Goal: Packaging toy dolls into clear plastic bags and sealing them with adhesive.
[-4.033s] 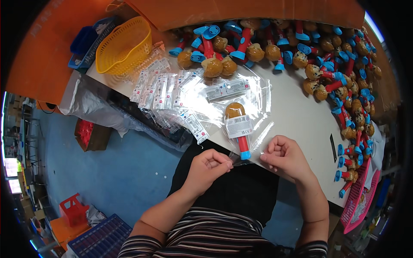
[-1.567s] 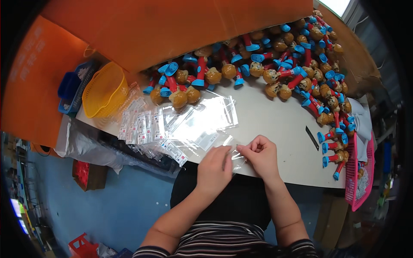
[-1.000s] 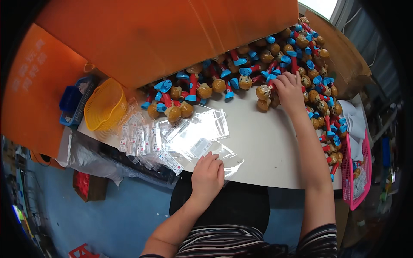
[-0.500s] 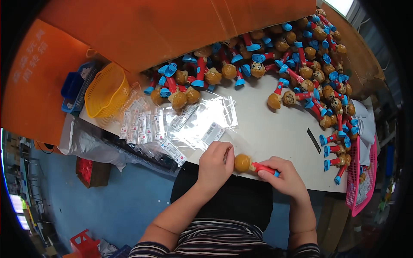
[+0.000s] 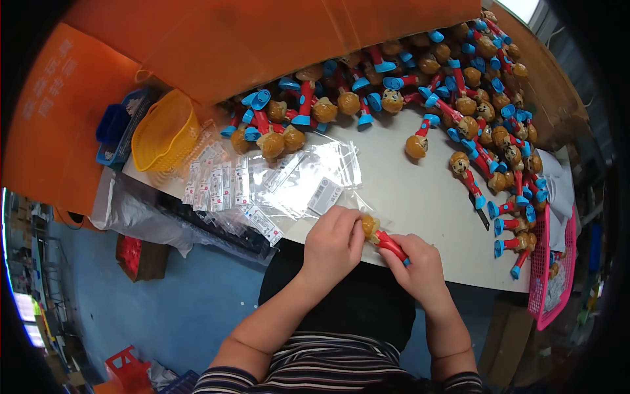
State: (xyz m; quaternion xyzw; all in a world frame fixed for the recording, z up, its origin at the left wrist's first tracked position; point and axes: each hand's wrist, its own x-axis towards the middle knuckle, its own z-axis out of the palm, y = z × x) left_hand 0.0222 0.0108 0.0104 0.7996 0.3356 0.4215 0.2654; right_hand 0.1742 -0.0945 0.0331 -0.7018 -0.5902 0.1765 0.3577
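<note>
Between my hands, at the table's near edge, is a toy figure (image 5: 388,244) with a round brown head, a red body and a blue base. My right hand (image 5: 418,266) is closed round its red body near the base. My left hand (image 5: 333,246) is closed by the head, pinching what looks like a clear plastic bag (image 5: 359,202); its fingers partly hide the head. Just beyond the left hand lies a grey-white printed card (image 5: 325,196) on a pile of clear plastic bags (image 5: 341,161) with printed labels.
Many more such figures (image 5: 469,108) are heaped at the back and right. One loose figure (image 5: 467,177) lies beside a dark strip (image 5: 484,215). A yellow basket (image 5: 164,131) and blue bins (image 5: 115,125) stand at left, a pink basket (image 5: 539,269) at right. An orange board (image 5: 262,46) rises behind.
The held figure has tilted and shifted slightly left, its head now closer against my left fingers. A loose figure on the right has swung round, its base now pointing toward me.
</note>
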